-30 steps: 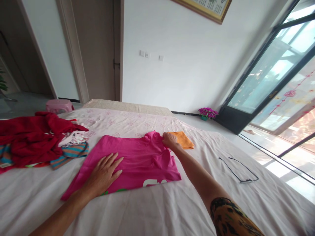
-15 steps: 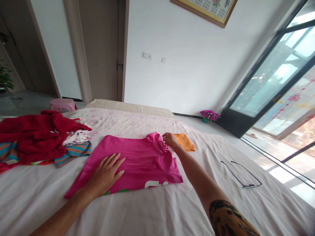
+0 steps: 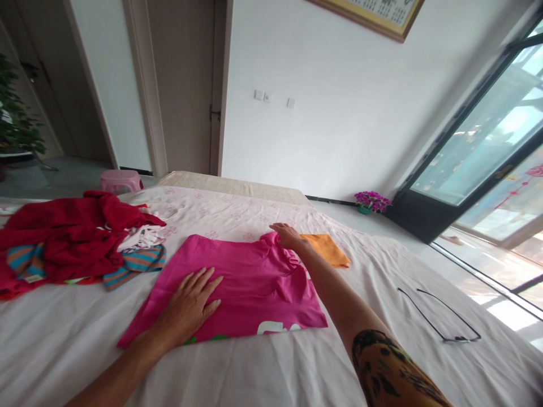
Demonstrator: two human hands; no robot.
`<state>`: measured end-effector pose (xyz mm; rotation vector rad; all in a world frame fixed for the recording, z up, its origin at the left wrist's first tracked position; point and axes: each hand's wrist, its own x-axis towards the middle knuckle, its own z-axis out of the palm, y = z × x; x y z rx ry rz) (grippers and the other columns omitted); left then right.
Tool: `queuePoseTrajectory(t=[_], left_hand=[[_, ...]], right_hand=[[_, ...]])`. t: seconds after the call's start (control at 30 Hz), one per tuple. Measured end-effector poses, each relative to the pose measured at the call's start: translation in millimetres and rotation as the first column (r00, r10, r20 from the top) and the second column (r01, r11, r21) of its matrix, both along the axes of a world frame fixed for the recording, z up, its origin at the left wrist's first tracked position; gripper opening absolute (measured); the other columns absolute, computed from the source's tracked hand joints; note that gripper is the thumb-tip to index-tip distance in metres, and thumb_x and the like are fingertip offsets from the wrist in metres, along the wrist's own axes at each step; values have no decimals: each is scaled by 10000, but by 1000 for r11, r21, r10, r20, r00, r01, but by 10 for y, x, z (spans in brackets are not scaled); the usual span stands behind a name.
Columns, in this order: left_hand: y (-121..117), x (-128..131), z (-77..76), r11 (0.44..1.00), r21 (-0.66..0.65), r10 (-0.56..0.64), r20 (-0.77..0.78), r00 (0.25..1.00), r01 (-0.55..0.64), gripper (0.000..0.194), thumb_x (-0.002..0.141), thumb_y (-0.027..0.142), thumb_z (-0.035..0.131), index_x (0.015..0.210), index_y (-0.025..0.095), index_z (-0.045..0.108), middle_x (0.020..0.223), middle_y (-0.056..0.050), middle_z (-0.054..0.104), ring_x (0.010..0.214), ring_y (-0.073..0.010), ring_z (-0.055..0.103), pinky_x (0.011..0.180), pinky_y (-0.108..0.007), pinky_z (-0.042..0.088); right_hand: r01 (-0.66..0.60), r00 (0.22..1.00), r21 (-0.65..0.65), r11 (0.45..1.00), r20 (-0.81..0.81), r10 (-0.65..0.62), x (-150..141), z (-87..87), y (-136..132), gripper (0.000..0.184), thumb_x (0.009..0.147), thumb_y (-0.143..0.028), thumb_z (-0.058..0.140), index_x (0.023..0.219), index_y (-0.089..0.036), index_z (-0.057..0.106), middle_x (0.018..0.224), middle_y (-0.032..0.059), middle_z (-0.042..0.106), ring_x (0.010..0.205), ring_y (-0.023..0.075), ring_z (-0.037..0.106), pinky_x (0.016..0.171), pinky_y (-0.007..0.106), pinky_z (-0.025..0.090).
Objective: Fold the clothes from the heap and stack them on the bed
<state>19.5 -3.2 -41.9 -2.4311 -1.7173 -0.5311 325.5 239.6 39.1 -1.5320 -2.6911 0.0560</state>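
One pink shirt [image 3: 246, 288], long axis left-to-right, ruffled end rightward

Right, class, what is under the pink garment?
A pale sheet shows around the pink garment and seems to run beneath it; the garment, with the left hand on top, covers whatever is underneath.

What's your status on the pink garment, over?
Left hand flat on pink garment. Right hand at its rumpled far right corner, grip unclear. Garment spread on sheet. Orange cloth close by right hand, seemingly not in the way.
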Motion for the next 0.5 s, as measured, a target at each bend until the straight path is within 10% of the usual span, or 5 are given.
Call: queuePoseTrajectory(t=[0.2,0.5], left_hand=[[7,2,-7,1000,-1,-2,39,999,2,529,926,498,435,1426,324,447,1510,-52,420,1384,-255,368,1130,-458,283],[-6,-6,-17,1000,-17,-11,52,999,12,524,927,493,434,1422,323,451,1511,-53,418,1386,-255,372,1132,-461,291]], right_hand=[[-125,973,-63,990,187,135,-138,31,185,672,755,-174,652,1393,-306,487,1315,79,582,1253,250,467,1038,371,338],[-59,975,-70,996,209,73,44,214,72,122,731,-259,685,846,-226,711,940,86,677,1015,255,580,808,309,433]])
